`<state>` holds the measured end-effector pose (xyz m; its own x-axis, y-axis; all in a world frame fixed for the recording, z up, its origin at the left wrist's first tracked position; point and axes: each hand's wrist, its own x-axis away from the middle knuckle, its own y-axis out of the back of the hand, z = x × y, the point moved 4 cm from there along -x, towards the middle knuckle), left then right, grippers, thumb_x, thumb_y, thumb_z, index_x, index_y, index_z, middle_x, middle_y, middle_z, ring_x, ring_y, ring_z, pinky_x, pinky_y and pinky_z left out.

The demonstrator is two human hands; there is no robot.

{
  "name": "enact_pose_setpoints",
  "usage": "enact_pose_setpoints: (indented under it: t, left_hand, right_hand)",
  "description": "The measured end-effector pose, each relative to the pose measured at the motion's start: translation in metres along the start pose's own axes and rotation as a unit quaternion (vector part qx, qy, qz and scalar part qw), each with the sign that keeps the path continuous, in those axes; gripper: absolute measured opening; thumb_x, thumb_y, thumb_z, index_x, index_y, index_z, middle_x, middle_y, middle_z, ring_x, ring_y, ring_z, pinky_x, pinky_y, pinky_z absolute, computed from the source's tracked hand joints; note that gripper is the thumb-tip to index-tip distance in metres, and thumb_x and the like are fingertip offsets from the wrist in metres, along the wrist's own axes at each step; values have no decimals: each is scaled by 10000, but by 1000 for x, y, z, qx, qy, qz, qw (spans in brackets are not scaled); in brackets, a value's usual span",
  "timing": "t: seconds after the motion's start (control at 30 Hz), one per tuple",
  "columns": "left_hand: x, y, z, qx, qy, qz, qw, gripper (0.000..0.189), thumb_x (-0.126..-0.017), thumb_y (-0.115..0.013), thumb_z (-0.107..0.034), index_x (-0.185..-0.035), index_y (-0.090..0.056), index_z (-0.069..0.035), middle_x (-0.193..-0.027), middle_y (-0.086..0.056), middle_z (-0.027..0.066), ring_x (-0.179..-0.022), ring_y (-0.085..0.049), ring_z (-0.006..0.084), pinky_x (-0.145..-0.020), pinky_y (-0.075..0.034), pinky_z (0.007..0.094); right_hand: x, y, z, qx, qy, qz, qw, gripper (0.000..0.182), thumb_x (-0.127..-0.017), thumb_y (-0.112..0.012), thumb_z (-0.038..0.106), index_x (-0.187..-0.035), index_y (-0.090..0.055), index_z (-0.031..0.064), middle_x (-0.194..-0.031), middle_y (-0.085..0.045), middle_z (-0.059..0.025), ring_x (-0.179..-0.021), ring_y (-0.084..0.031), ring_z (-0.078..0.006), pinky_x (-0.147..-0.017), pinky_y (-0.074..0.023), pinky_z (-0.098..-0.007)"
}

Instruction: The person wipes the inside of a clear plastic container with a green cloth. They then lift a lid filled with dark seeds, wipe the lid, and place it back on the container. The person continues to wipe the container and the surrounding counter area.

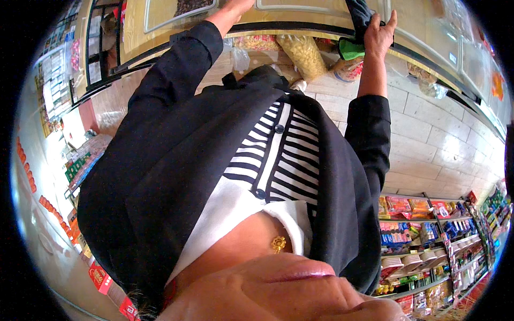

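Observation:
My left hand (240, 5) reaches over a wood-toned display counter (301, 16) with clear-lidded compartments. The top picture edge cuts off its fingers, so whether it holds anything is hidden. My right hand (379, 36) is at the counter's front edge, gripping a dark cloth (357, 16) that drapes over the rim. Two of its fingers stick out past the cloth. Just below the cloth hangs a green piece (351, 49); I cannot tell whether it belongs to the cloth. Under the left forearm, a compartment holds dark, small-grained goods (194, 6).
Under the counter, a clear sack of yellowish food pieces (303, 56) leans out onto the tiled floor (425, 120). Another printed bag (347, 71) stands near it. Shelves of packaged goods (425, 240) rise behind me on the right. Stacked goods (86, 160) stand on the left.

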<state>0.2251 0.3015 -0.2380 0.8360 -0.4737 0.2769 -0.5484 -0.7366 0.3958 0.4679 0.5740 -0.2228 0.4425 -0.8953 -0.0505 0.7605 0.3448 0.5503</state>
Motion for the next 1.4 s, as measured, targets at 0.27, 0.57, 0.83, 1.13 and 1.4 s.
enact_pose_setpoints:
  t: [0.27,0.57,0.83,1.13,1.4]
  left_hand:
    - [-18,-27,14,83,46,-26,995,770,-918,-390,-542,-1438,-159,-23,-1492,-185,164,-1390,-135,264,-1115,-133,365]
    - [-8,-23,-3,50,-81,-126,987,512,-931,-415,-371,-1263,-428,18,-1148,-562,239,-1093,-528,363,-928,-398,420]
    - [-22,26,3,107,-1,-53,993,511,-960,-386,-345,-1331,-370,7,-1281,-477,211,-1185,-456,341,-960,-375,412]
    - [-15,30,0,63,-55,-84,993,463,-954,-390,-293,-1293,-395,23,-1185,-542,226,-1094,-521,351,-906,-402,409]
    - [-2,20,7,25,-93,-113,989,477,-935,-445,-211,-1334,-314,16,-1231,-476,243,-1160,-461,372,-937,-389,410]
  right_hand:
    - [4,4,14,-20,-16,1,1000,562,-867,-497,380,-1355,-362,135,-1091,-585,-278,-1005,-560,-442,-866,-432,-457]
    - [14,-10,23,-106,-38,8,994,602,-880,-568,177,-1400,-293,46,-1233,-502,-215,-1052,-508,-251,-922,-391,-323]
    - [38,-46,40,-36,10,30,999,602,-880,-579,221,-1389,-322,28,-1296,-474,-221,-1157,-476,-245,-971,-353,-310]
    - [14,-28,39,116,-39,173,977,618,-845,-631,296,-1349,-379,42,-1127,-595,-222,-1002,-598,-301,-840,-455,-359]
    - [-39,6,186,-40,154,74,984,194,-861,-629,179,-968,-624,17,-883,-623,-80,-832,-563,-169,-768,-456,-303]
